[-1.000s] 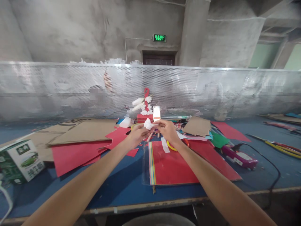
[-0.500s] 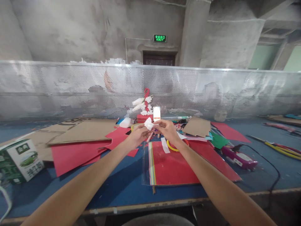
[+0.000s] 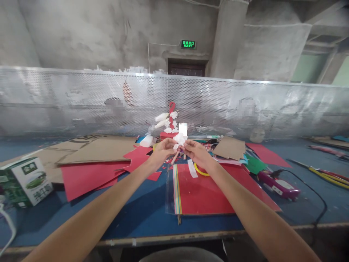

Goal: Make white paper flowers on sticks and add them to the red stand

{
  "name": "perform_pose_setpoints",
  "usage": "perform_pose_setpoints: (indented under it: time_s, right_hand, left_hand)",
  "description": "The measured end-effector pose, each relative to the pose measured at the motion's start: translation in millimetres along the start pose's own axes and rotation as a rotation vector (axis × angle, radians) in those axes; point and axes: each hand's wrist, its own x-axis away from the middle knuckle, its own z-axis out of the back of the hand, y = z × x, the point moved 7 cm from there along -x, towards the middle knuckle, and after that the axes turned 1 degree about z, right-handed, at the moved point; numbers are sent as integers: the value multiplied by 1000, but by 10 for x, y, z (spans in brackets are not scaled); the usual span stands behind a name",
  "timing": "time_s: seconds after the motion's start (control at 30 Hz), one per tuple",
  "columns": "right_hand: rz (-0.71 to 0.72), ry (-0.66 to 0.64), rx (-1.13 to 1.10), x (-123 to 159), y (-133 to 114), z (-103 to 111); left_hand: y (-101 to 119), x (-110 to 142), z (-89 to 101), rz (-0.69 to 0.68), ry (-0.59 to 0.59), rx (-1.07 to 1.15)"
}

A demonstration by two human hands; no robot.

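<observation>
Between my two hands, above the middle of the table, is a white paper flower (image 3: 180,138). My left hand (image 3: 163,151) pinches it from the left, fingers closed at its lower edge. From the right, my right hand (image 3: 196,151) grips its lower part with thumb and fingertips close together. Just behind stands a red hook-shaped stand (image 3: 171,106) carrying several white flowers and buds. A pack of red paper (image 3: 207,196) in clear wrap lies below my right forearm, with a yellow tape ring (image 3: 201,170) and a white paper strip (image 3: 192,169) on it.
Brown cardboard (image 3: 100,151) and red sheets (image 3: 89,182) cover the left side, near a green-and-white carton (image 3: 27,182). To the right are a green piece (image 3: 255,164), a purple power strip (image 3: 279,185) with a black cable, and yellow-handled scissors (image 3: 324,174). A perforated metal screen (image 3: 212,105) stands behind.
Both hands have shifted slightly right with the paper flower. My right hand has come in closer under it, and the flower looks wider and more spread out.
</observation>
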Motion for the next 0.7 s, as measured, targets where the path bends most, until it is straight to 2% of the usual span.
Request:
perform_pose_setpoints:
  time_s: [0.13, 0.3, 0.5, 0.7]
  right_hand:
    - [-36, -63, -93, -2, 19, -8]
    - [-78, -89, -84, 17, 34, -31]
    - [-92, -140, -4, 88, 3, -156]
    - [-108, -116, 54, 98, 30, -146]
  left_hand:
    - [48, -12, 24, -121, -18, -137]
    - [124, 41, -78, -233, -88, -286]
    - [240, 127, -155, -306, -64, -478]
    - [260, 114, -94, -355, -27, -725]
